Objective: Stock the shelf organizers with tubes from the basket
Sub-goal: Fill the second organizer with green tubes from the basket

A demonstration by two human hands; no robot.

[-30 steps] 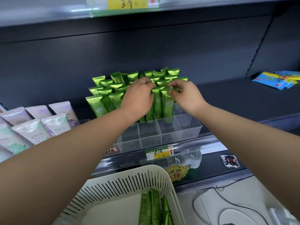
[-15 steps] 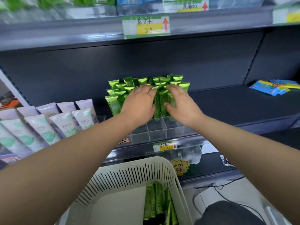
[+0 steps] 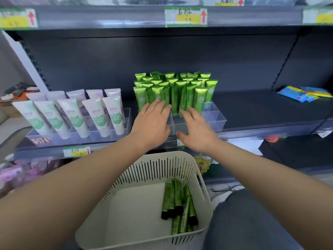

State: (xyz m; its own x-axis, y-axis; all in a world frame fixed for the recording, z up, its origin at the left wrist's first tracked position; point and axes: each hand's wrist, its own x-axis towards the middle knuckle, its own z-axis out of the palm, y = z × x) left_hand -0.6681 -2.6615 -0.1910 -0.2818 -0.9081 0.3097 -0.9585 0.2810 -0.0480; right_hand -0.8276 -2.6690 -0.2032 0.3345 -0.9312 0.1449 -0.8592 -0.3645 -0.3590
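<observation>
From the head camera, both arms reach forward to the middle shelf [image 3: 261,109]. The left hand [image 3: 153,121] is flat and open, fingers straight and a little spread, holding nothing. Its fingertips [image 3: 158,103] lie against the lower part of the front row of green tubes [image 3: 173,91]. The right hand [image 3: 196,130] is just beside it, also open and holding nothing, with its thumb stretched out towards the left hand. Its fingers [image 3: 189,110] reach the foot of the same row. Whether either hand is pressing or only touching, I cannot tell.

The green tubes stand upright, crimped ends up, packed in several rows in the rear compartments of a clear organizer [image 3: 214,118]. The organizer's front compartments lie under and to the right of the hands.

Below, close to the person, sits a cream slotted basket [image 3: 203,195]. A small bunch of green tubes [image 3: 178,204] lies flat inside it along its right wall, their dark caps pointing towards the person.

To the left on the same shelf a second clear organizer [image 3: 126,116] holds white and lilac tubes [image 3: 75,112] leaning back in two rows – the front ones carry green print. Far right on the shelf, well apart from the rest, lie some blue packets [image 3: 304,92]. A price label [image 3: 185,16] with a red arrow is fixed to the edge of the shelf above, and a yellow starburst sticker [image 3: 203,165] shows just behind the basket's far rim.
</observation>
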